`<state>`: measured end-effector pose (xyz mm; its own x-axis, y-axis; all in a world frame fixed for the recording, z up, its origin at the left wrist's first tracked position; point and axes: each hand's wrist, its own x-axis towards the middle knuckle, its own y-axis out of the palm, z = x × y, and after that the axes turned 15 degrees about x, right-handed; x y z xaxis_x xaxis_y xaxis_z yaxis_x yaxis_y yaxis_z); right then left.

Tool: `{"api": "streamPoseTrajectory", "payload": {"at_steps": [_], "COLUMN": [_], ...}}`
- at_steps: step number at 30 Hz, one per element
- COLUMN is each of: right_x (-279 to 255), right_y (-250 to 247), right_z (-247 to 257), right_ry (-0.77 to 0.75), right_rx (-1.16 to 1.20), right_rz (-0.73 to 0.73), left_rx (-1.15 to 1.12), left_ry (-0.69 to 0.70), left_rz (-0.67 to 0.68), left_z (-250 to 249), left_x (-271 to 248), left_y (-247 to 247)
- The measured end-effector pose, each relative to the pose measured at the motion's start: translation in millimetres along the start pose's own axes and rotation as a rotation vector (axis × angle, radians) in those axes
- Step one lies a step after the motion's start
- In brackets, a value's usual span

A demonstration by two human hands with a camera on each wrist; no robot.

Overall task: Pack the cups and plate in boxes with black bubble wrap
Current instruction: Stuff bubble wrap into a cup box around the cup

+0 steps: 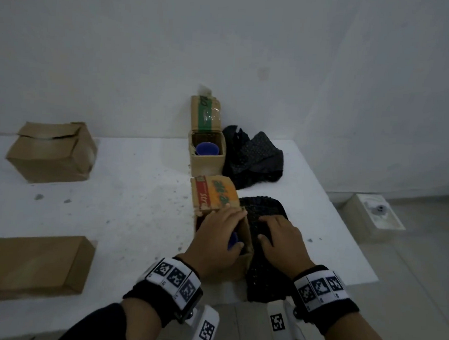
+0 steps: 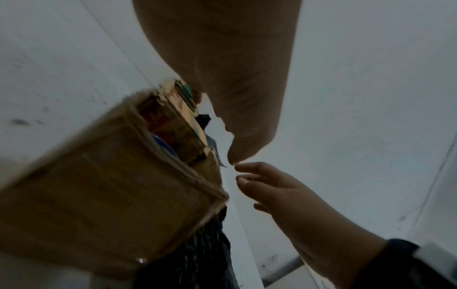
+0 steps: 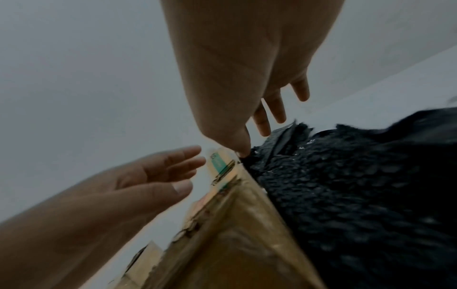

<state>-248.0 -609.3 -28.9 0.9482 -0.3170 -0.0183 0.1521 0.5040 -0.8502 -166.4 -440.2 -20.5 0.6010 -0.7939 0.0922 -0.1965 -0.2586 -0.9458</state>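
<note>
A small open cardboard box (image 1: 239, 269) with an orange printed flap (image 1: 216, 197) stands near the table's front edge, and a blue cup (image 1: 232, 241) shows inside it. My left hand (image 1: 222, 235) hovers over the box mouth with relaxed, straight fingers (image 3: 173, 166) holding nothing. Beside the box on the right lies a sheet of black bubble wrap (image 1: 263, 282). My right hand (image 1: 277, 233) rests on it, fingers loosely spread, thumb (image 3: 241, 150) at the wrap's edge by the box. Farther back, a second open box (image 1: 208, 163) holds another blue cup (image 1: 206, 149).
A crumpled heap of black bubble wrap (image 1: 253, 158) lies right of the far box. Two closed cardboard boxes (image 1: 53, 151) (image 1: 33, 266) sit on the left of the white table (image 1: 138, 191). A white box (image 1: 373, 213) stands on the floor past the table's right edge.
</note>
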Motion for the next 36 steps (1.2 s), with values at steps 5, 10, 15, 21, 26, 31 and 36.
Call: {"api": "streamPoseTrajectory", "payload": {"at_steps": [5, 10, 15, 21, 26, 31, 36], "right_x": [-15, -21, -14, -4, 4, 19, 34], "right_y": [6, 24, 32, 23, 6, -22, -50], "right_z": [-51, -78, -94, -95, -82, -63, -46], "right_ry": [0.193, 0.389, 0.394, 0.374, 0.372, 0.319, 0.256], "right_rx": [-0.021, -0.001, 0.031, 0.106, 0.339, 0.851, 0.975], "right_rz": [0.05, 0.098, 0.098, -0.018, -0.119, -0.135, -0.184], "left_rx": [0.068, 0.186, 0.302, 0.334, 0.321, 0.407, 0.45], "left_ry": [0.128, 0.191, 0.201, 0.176, 0.152, 0.162, 0.159], "left_rz": [0.12, 0.327, 0.474, 0.492, 0.405, 0.272, 0.094], "left_z": [-44, -67, -72, -72, -68, -63, -53], "left_x": [27, 51, 60, 70, 81, 92, 104], "left_y": [24, 40, 43, 50, 51, 38, 20]}}
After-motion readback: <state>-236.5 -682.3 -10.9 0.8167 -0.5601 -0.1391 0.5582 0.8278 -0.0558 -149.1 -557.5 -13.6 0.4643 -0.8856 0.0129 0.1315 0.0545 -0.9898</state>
